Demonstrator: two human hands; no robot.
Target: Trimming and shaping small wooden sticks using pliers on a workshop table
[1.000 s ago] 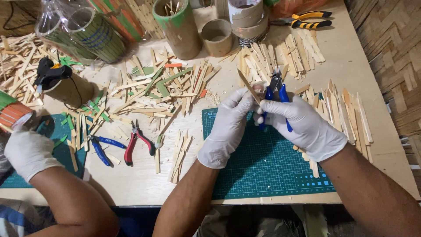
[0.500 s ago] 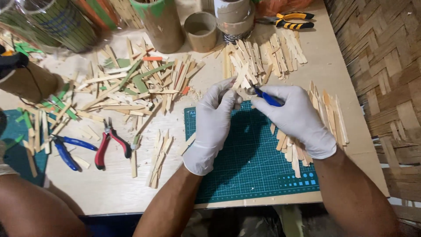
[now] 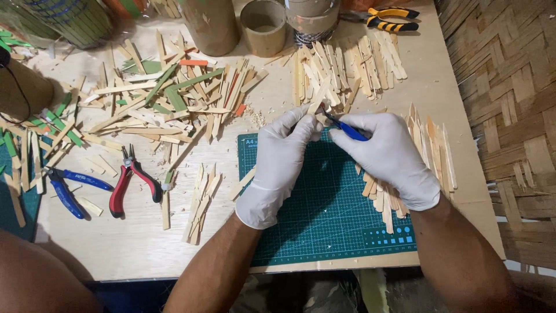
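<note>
1. Bamboo is the material in hand: the left hand point(image 3: 282, 152), in a white glove, pinches a pale bamboo strip point(image 3: 318, 99) between thumb and fingertips, fingers closed round its lower end.
2. That strip's long axis runs diagonally, lower end at the fingers and free end pointing up and right towards the far heap of strips point(image 3: 353, 64).
3. Blue-handled cutters point(image 3: 346, 127) sit in the right hand point(image 3: 389, 155), fingers curled shut round the handles; the tip points up and left and meets the strip just above the left fingertips.
4. Both hands hover over the far edge of the green cutting mat point(image 3: 324, 214), whose middle lies bare.
5. Loose strips crowd the wooden table point(image 3: 116, 249) left of the mat; red-handled pliers point(image 3: 130, 182) and blue-handled pliers point(image 3: 72, 185) lie well apart from the hands.
6. More strips fan out just right of the right hand, near the table's right edge and a woven wall point(image 3: 509, 116).
7. Cardboard tubes point(image 3: 263, 26) stand at the far edge.
</note>
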